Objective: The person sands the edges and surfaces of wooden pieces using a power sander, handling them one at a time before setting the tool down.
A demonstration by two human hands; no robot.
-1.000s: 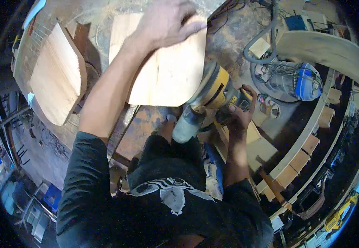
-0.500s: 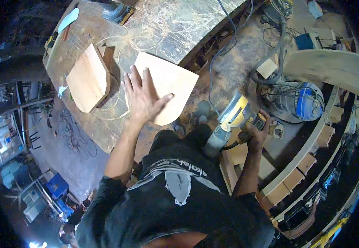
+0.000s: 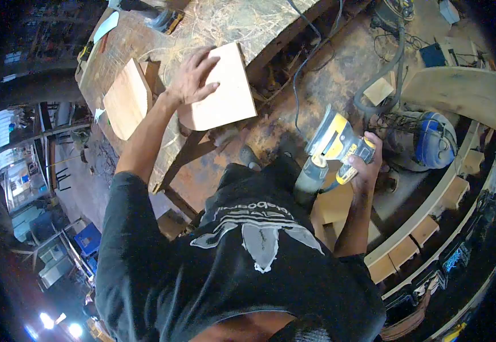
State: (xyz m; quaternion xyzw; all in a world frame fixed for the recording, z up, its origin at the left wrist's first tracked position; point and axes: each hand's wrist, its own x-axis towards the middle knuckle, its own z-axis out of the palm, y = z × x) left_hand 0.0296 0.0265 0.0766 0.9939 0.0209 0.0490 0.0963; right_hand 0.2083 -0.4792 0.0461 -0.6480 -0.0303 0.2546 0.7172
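Note:
My left hand [image 3: 193, 80] lies on a pale wooden board [image 3: 223, 97], its fingers spread over the upper left part. The board rests on the worn workbench [image 3: 202, 23] and juts past the edge nearest my body. In my right hand [image 3: 367, 162] is a yellow and black power sander [image 3: 336, 139], gripped by its handle and held off the bench at my right side. The sander's flat pad faces up and left. A grey cylinder [image 3: 309, 176], which looks like a dust canister, hangs from it. Left of my left forearm, another wooden piece [image 3: 128, 100] sits on the bench.
A cordless tool with a battery [image 3: 165, 21] lies at the bench's far end. A dark cable [image 3: 298, 85] runs down past the bench edge. To the right stand a blue-topped vacuum [image 3: 433, 142] with a thick hose [image 3: 399, 62] and a curved wooden frame [image 3: 410, 231] with blocks.
The board has turned under my left hand, a straight edge now facing right, and sits higher in view. My right hand has lifted and tilted the sander slightly. The view has shifted.

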